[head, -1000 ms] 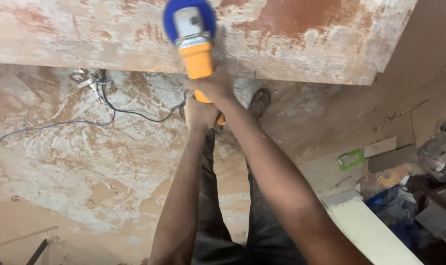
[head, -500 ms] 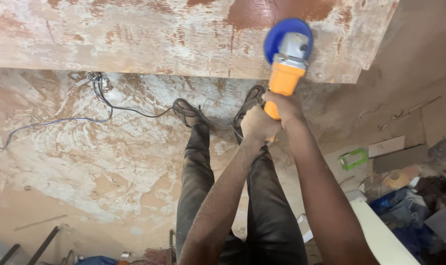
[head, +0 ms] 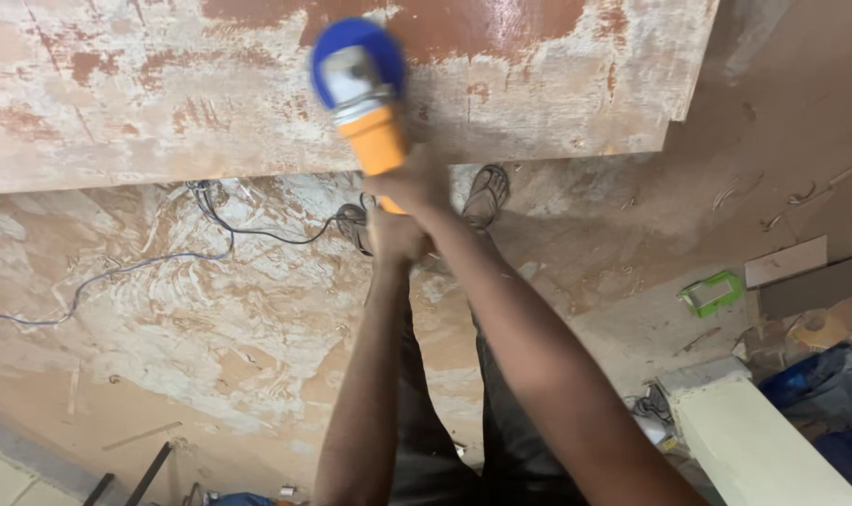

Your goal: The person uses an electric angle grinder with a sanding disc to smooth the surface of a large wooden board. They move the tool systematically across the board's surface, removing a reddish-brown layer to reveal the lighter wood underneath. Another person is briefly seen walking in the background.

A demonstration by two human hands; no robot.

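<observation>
Sander (head: 365, 94): glossy plastic; wood board (head: 117, 103): matt, patchy; floor (head: 210, 337) dusty.

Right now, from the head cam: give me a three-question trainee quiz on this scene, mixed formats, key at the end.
1. True or false: both hands grip the orange-and-blue angle grinder.
2. The grinder's blue head is over: A) the dusty floor B) the patchy board C) the green item.
3. What lies on the floor left of the feet?

Key: 1. True: the right hand is nearer the head, the left hand behind it. 2. B, the board. 3. A dark cable.
</observation>
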